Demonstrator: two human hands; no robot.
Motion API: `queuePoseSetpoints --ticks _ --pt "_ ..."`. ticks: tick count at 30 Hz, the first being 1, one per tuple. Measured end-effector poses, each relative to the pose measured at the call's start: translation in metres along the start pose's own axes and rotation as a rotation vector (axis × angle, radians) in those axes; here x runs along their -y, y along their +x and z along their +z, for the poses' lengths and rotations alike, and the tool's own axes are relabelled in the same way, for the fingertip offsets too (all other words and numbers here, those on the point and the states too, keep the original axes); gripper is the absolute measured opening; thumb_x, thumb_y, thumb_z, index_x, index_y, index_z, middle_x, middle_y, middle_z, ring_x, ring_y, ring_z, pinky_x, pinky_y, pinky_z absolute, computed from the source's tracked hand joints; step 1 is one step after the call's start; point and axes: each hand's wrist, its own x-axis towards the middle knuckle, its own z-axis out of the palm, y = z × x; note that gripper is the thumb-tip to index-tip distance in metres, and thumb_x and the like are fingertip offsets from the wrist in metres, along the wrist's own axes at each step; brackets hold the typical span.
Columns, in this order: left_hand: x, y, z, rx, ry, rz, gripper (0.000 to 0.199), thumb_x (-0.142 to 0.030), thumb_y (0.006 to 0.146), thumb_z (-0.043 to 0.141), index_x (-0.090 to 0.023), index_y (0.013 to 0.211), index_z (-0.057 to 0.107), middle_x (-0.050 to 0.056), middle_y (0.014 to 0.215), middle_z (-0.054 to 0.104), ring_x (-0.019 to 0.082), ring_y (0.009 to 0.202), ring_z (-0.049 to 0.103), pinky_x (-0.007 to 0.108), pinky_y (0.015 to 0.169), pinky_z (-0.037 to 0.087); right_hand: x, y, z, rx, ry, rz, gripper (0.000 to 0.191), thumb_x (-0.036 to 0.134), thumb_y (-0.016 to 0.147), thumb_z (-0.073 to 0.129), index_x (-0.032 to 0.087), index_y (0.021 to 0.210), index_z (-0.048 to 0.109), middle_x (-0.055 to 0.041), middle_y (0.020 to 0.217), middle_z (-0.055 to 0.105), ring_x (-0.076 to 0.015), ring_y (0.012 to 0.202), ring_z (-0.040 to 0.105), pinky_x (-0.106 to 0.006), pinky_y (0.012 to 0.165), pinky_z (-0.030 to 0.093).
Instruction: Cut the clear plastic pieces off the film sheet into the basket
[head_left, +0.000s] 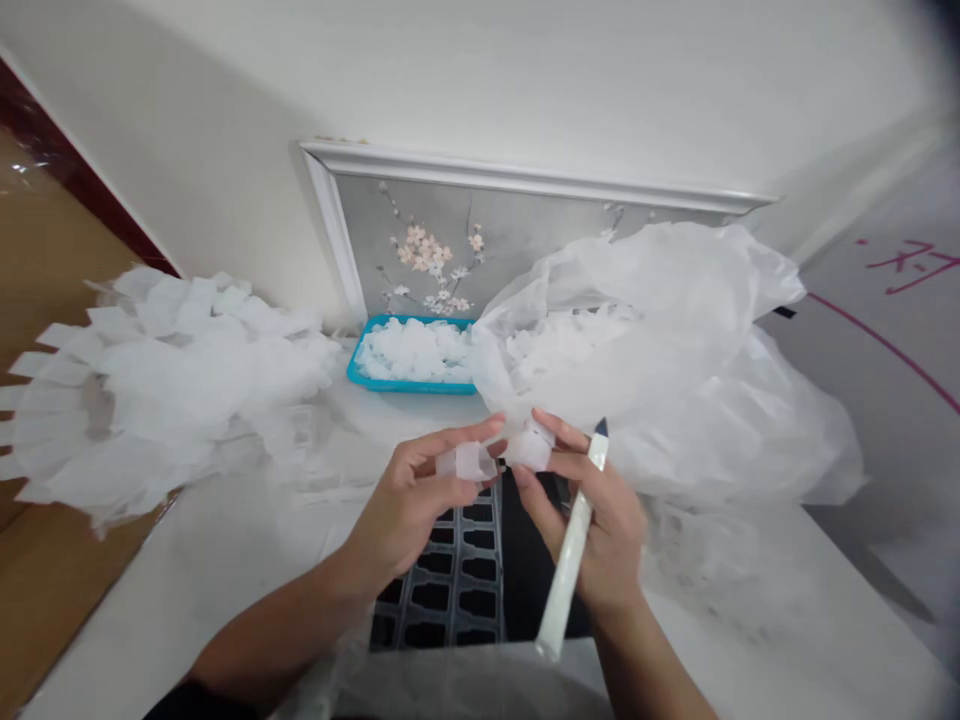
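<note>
Between the thumb and fingers of my left hand (401,500) is a small translucent plastic sleeve (466,462), with a tiny black part at its right end. My right hand (611,540) pinches a small frosted white plastic piece (529,447) just beside it; whether the two pieces touch, I cannot tell. A white pen-like stick (570,565) with a dark pointed tip also lies across my right hand, held among the fingers. Below both hands sits a tray (452,590) with rows of dark, clear-edged compartments, partly hidden by my left hand.
Behind the hands stands a blue tray (412,386) heaped with small white pieces. A translucent plastic bag (675,340) of similar pieces spreads at right. White tabbed strips (187,370) pile up at left. A framed flower panel (525,225) leans at the wall.
</note>
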Motion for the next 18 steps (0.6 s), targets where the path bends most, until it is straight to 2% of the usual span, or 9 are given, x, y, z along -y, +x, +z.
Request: queuePoseSetpoints --ticks 3,5,8,11,15,18 --pt "-0.003 -0.008 0.004 0.001 0.286 0.076 0.043 -0.007 0.079 0.063 -0.027 0.116 0.072 0.002 0.144 0.052 0.027 0.141 0.04 0.039 0.119 0.031 -0.001 0.003 0.002 0.048 -0.033 -0.029 0.017 0.008 0.083 0.068 0.022 0.093 0.066 -0.0127 0.125 0.066 -0.0253 0.11 0.067 -0.04 0.09 0.059" --pt "-0.002 -0.011 0.005 0.005 0.367 0.107 0.05 -0.006 0.081 0.06 -0.03 0.124 0.067 0.001 0.146 0.05 0.025 0.14 0.04 0.039 0.119 0.03 -0.002 0.002 0.004 0.069 -0.026 -0.039 0.017 0.008 0.084 0.066 0.022 0.093 0.066 -0.0133 0.127 0.065 -0.026 0.111 0.067 -0.04 0.09 0.06" --pt "0.0 -0.013 0.004 0.04 0.423 0.145 0.054 -0.007 0.084 0.058 -0.033 0.131 0.061 -0.001 0.148 0.047 0.024 0.141 0.04 0.04 0.12 0.029 -0.005 0.0 0.006 0.079 -0.031 -0.067 0.019 0.006 0.084 0.064 0.022 0.094 0.067 -0.014 0.13 0.063 -0.0273 0.113 0.066 -0.04 0.089 0.06" --pt "0.002 -0.012 0.002 0.085 0.436 0.173 0.049 -0.011 0.088 0.056 -0.035 0.131 0.06 -0.003 0.15 0.044 0.024 0.143 0.036 0.042 0.122 0.023 -0.006 -0.002 0.005 0.114 -0.021 -0.091 0.025 0.004 0.084 0.061 0.022 0.1 0.068 -0.0142 0.135 0.059 -0.028 0.117 0.064 -0.041 0.09 0.06" --pt "0.002 -0.011 0.0 0.132 0.419 0.209 0.047 -0.013 0.09 0.055 -0.034 0.132 0.059 -0.001 0.151 0.041 0.026 0.144 0.033 0.047 0.122 0.02 -0.003 -0.001 0.002 0.173 0.055 -0.079 0.031 0.004 0.083 0.06 0.022 0.107 0.066 -0.0151 0.139 0.056 -0.0292 0.119 0.062 -0.045 0.094 0.058" --pt "0.002 -0.011 -0.001 0.166 0.407 0.202 0.047 -0.014 0.091 0.053 -0.034 0.134 0.057 -0.001 0.153 0.037 0.025 0.146 0.029 0.047 0.123 0.018 0.0 0.001 0.0 0.185 0.103 -0.082 0.032 0.004 0.081 0.06 0.021 0.109 0.065 -0.0166 0.14 0.055 -0.0306 0.123 0.059 -0.047 0.097 0.056"
